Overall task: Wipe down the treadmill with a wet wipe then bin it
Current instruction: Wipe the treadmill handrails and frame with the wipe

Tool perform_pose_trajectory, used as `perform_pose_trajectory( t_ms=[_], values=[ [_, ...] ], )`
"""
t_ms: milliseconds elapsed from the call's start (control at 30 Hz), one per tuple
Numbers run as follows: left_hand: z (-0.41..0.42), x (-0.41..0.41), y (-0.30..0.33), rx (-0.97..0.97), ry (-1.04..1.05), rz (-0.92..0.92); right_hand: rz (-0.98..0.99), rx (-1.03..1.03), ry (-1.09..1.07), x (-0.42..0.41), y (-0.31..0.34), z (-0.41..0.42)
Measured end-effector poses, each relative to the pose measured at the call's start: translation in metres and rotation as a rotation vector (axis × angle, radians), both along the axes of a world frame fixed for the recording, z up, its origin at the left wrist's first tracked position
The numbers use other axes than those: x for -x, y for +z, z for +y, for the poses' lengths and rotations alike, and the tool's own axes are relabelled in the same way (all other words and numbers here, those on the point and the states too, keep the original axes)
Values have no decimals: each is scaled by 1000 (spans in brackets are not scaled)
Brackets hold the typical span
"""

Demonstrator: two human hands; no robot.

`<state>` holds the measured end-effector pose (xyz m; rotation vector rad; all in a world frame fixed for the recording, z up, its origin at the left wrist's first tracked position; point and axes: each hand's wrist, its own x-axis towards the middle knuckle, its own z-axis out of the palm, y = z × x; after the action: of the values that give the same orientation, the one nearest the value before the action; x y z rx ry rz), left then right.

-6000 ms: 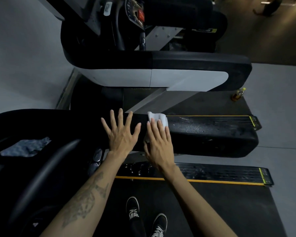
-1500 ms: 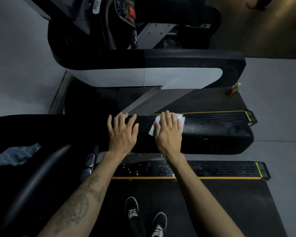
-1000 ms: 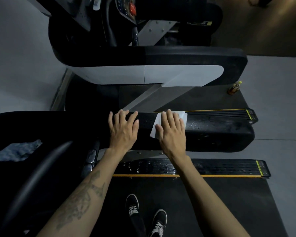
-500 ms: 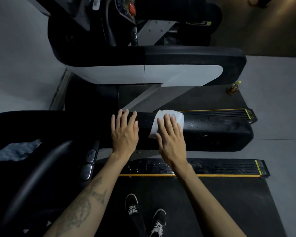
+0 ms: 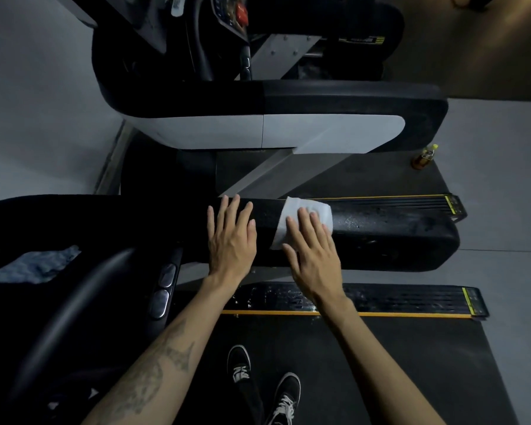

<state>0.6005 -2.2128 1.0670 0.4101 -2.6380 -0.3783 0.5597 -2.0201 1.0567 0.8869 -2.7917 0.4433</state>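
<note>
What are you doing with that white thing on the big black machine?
A person is cleaning a treadmill. The right hand presses a white wet wipe flat onto the black padded handrail, with straight fingers on top of it. The left hand rests flat on the same rail beside it, holding nothing. The rail looks speckled with wet spots to the right of the wipe. The wipe has not been binned, and no bin is in view.

Wipe (image 5: 307, 215) on handrail (image 5: 380, 237), under right hand (image 5: 311, 250)
</note>
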Motion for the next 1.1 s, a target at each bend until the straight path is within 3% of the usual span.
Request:
perform_pose_trajectory(
  t_ms=[233,500,700,900,1100],
  values=[
    [4,0,0,-37,10,-4,-68,48,-228,8,11,-26],
    [6,-1,-1,-49,14,-1,-1,28,-53,2,-3,9],
    [9,1,0,-71,27,19,-113,90,-244,15,8,-18],
    [8,10,6,-154,-132,118,-6,56,18,-6,-3,4],
    [22,22,11,-154,-236,78,-95,144,-208,8,-1,2]
  ],
)
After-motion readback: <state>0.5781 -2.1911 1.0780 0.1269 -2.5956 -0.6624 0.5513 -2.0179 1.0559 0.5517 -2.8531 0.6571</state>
